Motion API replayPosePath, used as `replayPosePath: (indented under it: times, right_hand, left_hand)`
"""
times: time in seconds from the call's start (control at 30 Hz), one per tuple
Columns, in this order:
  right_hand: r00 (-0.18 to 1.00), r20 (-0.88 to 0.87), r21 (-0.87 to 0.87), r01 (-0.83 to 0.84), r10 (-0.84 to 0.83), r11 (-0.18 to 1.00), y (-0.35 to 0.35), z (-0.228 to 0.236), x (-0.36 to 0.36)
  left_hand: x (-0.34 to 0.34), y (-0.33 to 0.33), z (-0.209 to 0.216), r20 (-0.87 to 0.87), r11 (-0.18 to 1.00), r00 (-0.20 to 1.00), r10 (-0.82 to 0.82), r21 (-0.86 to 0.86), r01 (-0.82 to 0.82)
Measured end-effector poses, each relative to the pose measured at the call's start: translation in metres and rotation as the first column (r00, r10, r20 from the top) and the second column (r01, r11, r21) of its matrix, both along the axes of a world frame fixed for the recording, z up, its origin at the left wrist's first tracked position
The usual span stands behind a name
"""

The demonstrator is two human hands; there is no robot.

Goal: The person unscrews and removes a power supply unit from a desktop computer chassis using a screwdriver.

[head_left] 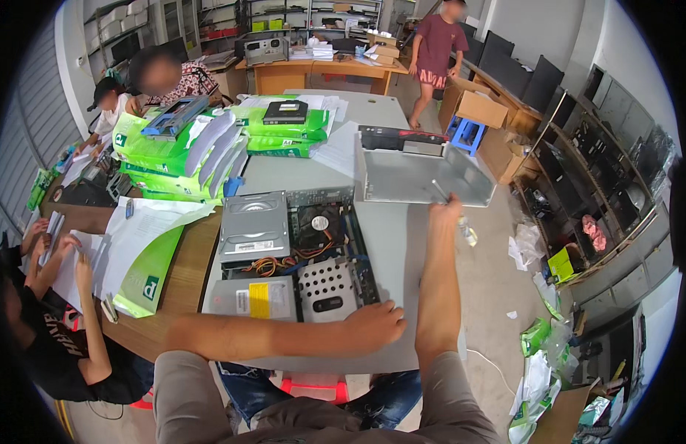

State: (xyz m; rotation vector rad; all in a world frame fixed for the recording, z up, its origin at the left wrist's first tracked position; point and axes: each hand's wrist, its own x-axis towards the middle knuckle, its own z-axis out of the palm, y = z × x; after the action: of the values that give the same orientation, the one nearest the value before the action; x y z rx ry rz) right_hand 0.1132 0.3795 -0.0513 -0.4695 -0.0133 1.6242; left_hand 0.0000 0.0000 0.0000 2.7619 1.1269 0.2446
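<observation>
An opened desktop computer case (348,229) lies flat on the grey table before me. Inside it are a silver optical drive (254,226), a black fan (314,224), a drive with a yellow label (259,296) and a perforated metal bracket (326,285). My left hand (376,325) is closed by the case's front right corner; its fingertips are hidden. Farther right, my right hand (444,210) is closed on a slim silver tool (438,189), its exact kind unclear. The tool overlaps the removed metal case cover (409,177) at the table's far right.
Green-wrapped paper packs (165,155) stand at the back left, beside another pack with a black optical drive (285,112) on it. People sit along the left; a person (438,48) stands at the far right. Cardboard box (480,109) and blue stool (467,135) are beyond the table.
</observation>
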Motion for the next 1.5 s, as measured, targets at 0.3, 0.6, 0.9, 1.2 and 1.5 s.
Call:
replayPosePath:
  times: [0.3,0.6,0.9,1.2,1.5]
  right_hand:
    - [0.943,0.113,-0.173,0.329,-0.313,0.928,-0.014,0.000,-0.038]
    - [0.940,0.341,-0.139,0.040,0.010,0.990,-0.036,-0.032,-0.009]
    - [0.861,0.355,-0.111,-0.347,0.364,0.931,-0.115,-0.010,-0.006]
    - [0.928,0.302,-0.007,-0.226,0.217,0.974,-0.131,-0.001,0.069]
    - [0.302,0.915,0.330,-0.182,-0.267,0.926,-0.083,0.048,0.152]
  left_hand:
    - [-0.049,-0.073,0.020,0.064,0.999,0.997,0.035,-0.025,-0.034]
    - [-0.092,-0.149,0.021,0.232,0.976,0.953,0.195,-0.144,-0.165]
    - [-0.092,-0.150,0.014,0.202,0.971,0.950,0.237,-0.091,-0.223]
    - [-0.076,-0.140,0.013,0.249,0.983,0.952,0.179,-0.001,-0.185]
    - [-0.039,-0.106,0.020,0.242,0.985,0.957,0.159,0.026,-0.170]
